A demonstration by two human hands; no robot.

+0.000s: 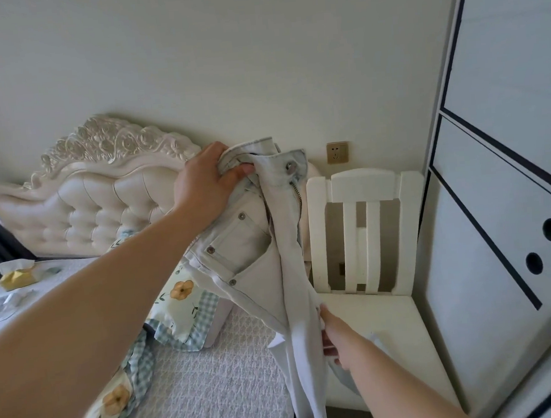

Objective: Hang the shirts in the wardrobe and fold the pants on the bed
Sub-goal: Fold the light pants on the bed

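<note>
Both hands held the pale light-wash denim pants [255, 260] up over the edge of the grey quilted bed [215, 385]. The left hand [205, 186] clutched the waistband and the right hand [338, 339] gripped a leg lower down. A neat fold probably called for matching the legs seam to seam before lowering them flat.

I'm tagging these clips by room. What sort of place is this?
Likely a home bedroom: a bed with a tufted headboard, a floral pillow, a wardrobe at the right, and jeans held up beside the bed.
</note>
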